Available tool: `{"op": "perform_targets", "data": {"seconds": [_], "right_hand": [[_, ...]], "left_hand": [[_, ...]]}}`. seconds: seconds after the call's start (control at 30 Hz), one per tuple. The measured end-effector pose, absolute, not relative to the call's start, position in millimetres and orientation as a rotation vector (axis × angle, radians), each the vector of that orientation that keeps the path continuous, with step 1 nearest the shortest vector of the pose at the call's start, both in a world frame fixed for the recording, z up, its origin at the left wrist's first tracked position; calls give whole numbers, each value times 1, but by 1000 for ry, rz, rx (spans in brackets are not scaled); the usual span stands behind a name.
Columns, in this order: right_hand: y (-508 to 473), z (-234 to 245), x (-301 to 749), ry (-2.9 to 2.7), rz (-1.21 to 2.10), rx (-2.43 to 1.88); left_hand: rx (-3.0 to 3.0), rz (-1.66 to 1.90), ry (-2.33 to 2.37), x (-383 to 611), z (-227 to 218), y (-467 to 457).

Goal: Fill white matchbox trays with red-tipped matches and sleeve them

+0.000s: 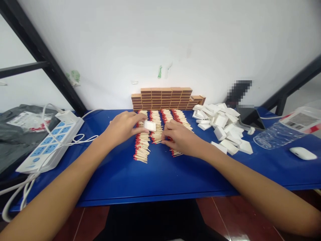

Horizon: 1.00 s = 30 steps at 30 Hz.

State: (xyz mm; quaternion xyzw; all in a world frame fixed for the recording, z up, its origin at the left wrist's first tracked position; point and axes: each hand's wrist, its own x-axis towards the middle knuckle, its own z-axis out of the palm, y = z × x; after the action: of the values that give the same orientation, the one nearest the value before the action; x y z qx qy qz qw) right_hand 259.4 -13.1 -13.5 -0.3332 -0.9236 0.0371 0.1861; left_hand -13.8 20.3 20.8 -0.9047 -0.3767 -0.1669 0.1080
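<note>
I hold a small white rectangular tray, (149, 126) raised over the two leftmost of four columns of matches. (142, 149) The matches lie closely packed in these columns, which run away from me, their red heads towards my left and pale wooden sticks towards my right, some slightly askew. The leftmost column reaches nearest me; the right-hand two are partly hidden.

The camera sits on the person's head. It looks ahead and down, quite near the left hand (122, 126) and right hand (181, 137), over the table (112, 180) to the wall (112, 43).
</note>
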Motion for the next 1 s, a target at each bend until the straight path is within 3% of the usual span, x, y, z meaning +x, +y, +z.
{"op": "perform_targets", "data": {"seconds": [1.0], "right_hand": [[-17,-10,259,-2650,117,-950]], "left_hand": [[-2676,-523,-1085,-15,20,20]]}}
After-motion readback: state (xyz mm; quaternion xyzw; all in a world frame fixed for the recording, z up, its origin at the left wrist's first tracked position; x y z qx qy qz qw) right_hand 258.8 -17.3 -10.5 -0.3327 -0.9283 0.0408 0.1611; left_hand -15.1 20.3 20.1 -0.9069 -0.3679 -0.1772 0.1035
